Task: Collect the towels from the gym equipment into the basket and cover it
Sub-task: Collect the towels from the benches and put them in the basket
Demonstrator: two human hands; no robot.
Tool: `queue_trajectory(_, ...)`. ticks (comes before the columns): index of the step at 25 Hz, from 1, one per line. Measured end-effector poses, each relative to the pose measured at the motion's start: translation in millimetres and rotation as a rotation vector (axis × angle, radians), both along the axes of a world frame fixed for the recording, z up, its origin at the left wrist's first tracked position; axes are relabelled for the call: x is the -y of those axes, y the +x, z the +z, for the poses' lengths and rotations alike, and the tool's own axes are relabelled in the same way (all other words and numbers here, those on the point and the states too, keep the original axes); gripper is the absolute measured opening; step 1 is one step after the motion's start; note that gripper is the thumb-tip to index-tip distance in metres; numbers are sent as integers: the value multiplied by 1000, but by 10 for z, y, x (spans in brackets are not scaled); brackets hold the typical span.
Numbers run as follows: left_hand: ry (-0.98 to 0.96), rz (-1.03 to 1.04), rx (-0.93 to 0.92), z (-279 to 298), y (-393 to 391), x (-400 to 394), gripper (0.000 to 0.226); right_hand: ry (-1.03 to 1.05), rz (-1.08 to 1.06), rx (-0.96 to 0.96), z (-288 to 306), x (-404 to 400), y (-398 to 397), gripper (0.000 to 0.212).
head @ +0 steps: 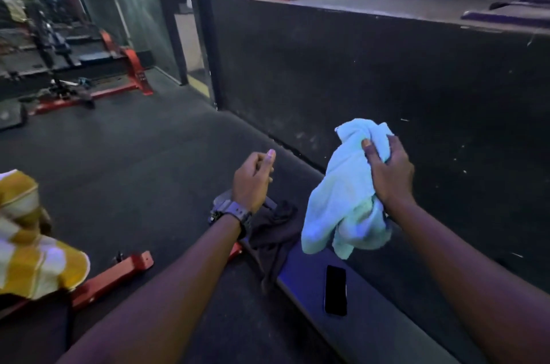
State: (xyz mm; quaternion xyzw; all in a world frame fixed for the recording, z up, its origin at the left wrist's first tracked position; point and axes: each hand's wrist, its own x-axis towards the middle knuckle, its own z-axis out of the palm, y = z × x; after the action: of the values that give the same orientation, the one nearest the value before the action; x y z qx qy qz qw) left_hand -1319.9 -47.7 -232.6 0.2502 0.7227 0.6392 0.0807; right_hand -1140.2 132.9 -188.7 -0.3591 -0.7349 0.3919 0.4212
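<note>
My right hand (388, 171) grips a bunched pale blue-green towel (342, 197), which hangs in the air above a low ledge. To its left, my left hand (253, 179) is held up with the fingers loosely curled and nothing in it; a dark watch sits on that wrist. A dark cloth (275, 234) lies draped over the ledge end below my left wrist. At the far left edge, a yellow-and-white striped towel (29, 250) is draped over something hidden beneath it. No basket is visible.
A black phone (335, 290) lies on the ledge (387, 319) along a tall dark wall (387, 81). A red metal frame foot (113, 277) sits on the dark rubber floor at lower left. Red and black gym machines (89, 66) stand at the back left.
</note>
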Motion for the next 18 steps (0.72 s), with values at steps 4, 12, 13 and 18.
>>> queue_trajectory(4, -130, 60, 2, -704, -528, -380, 48, -16, 43, 89, -727, -433, -519, 20)
queue_trajectory(12, -454, 101, 82, -2833, -1432, -1230, 47, -60, 104, 336, -2797, -1066, -1092, 23)
queue_trajectory(13, -511, 112, 70, -3115, -1530, -1281, 52, -74, 109, 355, -3029, -1100, -1139, 21)
queue_trajectory(18, -1003, 16, 173, -4224, -1624, -1470, 133, -85, 121, 402, -3862, -1176, -1336, 22)
